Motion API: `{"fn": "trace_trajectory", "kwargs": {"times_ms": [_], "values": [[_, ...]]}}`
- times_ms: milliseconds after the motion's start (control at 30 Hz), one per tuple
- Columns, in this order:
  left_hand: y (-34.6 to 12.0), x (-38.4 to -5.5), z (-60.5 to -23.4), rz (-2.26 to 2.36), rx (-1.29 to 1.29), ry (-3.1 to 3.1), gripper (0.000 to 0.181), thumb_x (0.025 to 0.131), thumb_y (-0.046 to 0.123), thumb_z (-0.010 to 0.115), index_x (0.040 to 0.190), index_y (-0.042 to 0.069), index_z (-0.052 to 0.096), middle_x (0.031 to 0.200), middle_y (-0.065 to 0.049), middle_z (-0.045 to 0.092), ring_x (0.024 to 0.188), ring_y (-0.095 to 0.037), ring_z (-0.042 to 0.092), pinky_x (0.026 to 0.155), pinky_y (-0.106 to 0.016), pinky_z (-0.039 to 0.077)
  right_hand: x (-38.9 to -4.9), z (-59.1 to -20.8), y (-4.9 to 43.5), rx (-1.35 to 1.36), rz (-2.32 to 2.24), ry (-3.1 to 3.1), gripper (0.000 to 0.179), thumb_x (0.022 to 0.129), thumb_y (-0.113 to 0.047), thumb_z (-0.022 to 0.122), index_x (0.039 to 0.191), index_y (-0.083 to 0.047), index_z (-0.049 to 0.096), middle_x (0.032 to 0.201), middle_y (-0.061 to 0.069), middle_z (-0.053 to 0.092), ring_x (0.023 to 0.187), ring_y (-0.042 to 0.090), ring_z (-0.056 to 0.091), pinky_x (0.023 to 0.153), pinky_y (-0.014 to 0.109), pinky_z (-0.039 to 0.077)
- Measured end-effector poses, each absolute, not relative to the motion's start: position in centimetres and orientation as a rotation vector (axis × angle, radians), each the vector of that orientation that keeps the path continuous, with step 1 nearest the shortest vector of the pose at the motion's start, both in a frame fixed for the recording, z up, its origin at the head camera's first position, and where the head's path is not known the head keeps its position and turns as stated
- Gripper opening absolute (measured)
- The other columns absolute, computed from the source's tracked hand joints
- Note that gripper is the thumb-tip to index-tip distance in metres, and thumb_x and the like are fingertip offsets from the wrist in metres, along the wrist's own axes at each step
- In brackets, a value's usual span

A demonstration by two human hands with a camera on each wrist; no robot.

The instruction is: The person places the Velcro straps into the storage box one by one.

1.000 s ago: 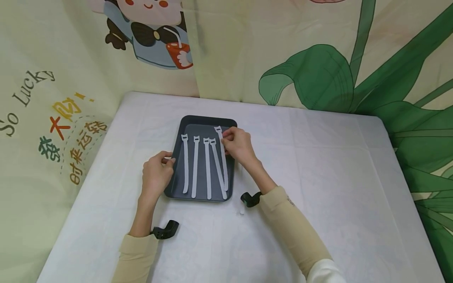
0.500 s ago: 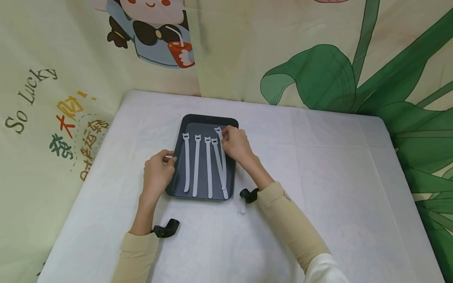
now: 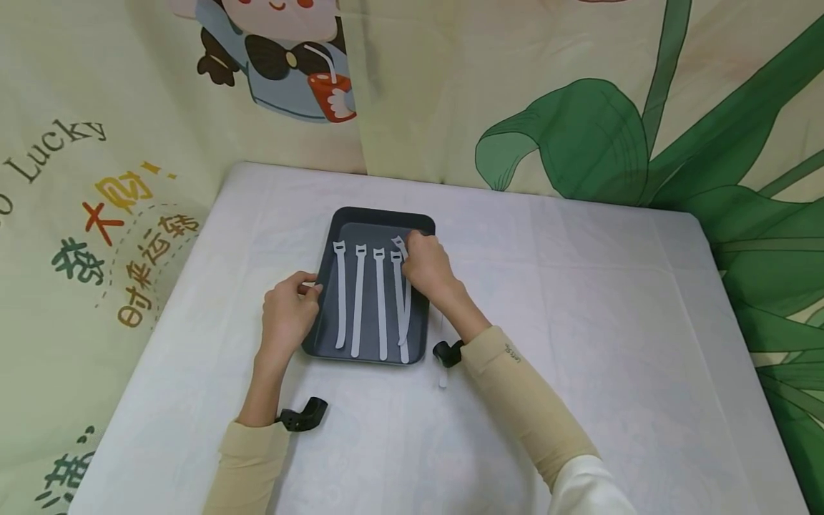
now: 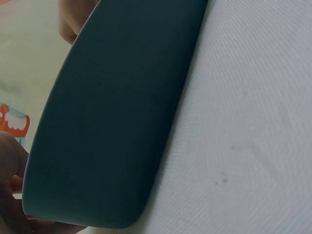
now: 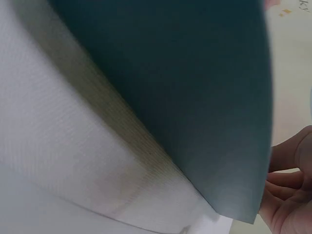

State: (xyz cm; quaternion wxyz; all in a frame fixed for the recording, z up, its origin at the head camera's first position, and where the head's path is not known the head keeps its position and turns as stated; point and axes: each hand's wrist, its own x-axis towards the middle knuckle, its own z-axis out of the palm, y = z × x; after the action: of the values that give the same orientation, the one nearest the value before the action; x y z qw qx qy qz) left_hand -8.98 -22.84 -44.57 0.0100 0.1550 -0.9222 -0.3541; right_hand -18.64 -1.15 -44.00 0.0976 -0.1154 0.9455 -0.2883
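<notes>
A dark grey tray (image 3: 369, 315) lies on the white table, with several white cable ties (image 3: 357, 300) lengthwise in it, slotted heads away from me. My left hand (image 3: 287, 311) holds the tray's left side; in the left wrist view its fingers (image 4: 9, 165) curl at the tray's edge. Over the tray's right side, my right hand (image 3: 431, 268) pinches the rightmost cable tie (image 3: 399, 246) just below its head. That tie lies against its neighbour (image 3: 397, 279), their lower parts close together or overlapping. My right fingertips are hidden in the head view.
The white table (image 3: 579, 322) extends around the tray. A black wrist camera (image 3: 302, 415) sits at my left wrist and another camera (image 3: 447, 354) at my right. Printed cloth (image 3: 418, 86) hangs behind the table and along its left.
My right hand has turned slightly, and the rightmost tie's head has moved down and tilted. The neighbouring tie's head has shifted right. My left hand stays at the tray.
</notes>
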Motion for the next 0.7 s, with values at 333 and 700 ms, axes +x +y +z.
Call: {"fn": "trace_trajectory", "kwargs": {"times_ms": [333,700], "values": [[-22.8,-9.0,-44.7,-1.114,0.479,-2.869,0.031,0.102,0.011,0.058,0.127,0.000,0.069,0.104,-0.025,0.074,0.079,-0.035,0.068,0.062,-0.032,0.045,-18.7,-44.7,-1.6,-0.360,-0.726,2.880,0.035,0.088,0.006,0.064,0.123,0.008,0.060,0.104,0.027,0.072,0.077,0.028,0.071,0.060,0.035,0.052],[-22.9,-8.9,-45.0,-1.111,0.469,-2.860,0.030,0.101,0.012,0.058,0.126,0.000,0.070,0.103,-0.025,0.075,0.078,-0.034,0.068,0.061,-0.032,0.044,-18.3,-45.4,-2.0,-0.385,-0.707,2.969,0.046,0.089,0.009,0.064,0.132,0.011,0.046,0.122,0.030,0.055,0.081,0.035,0.071,0.067,0.038,0.059]]}}
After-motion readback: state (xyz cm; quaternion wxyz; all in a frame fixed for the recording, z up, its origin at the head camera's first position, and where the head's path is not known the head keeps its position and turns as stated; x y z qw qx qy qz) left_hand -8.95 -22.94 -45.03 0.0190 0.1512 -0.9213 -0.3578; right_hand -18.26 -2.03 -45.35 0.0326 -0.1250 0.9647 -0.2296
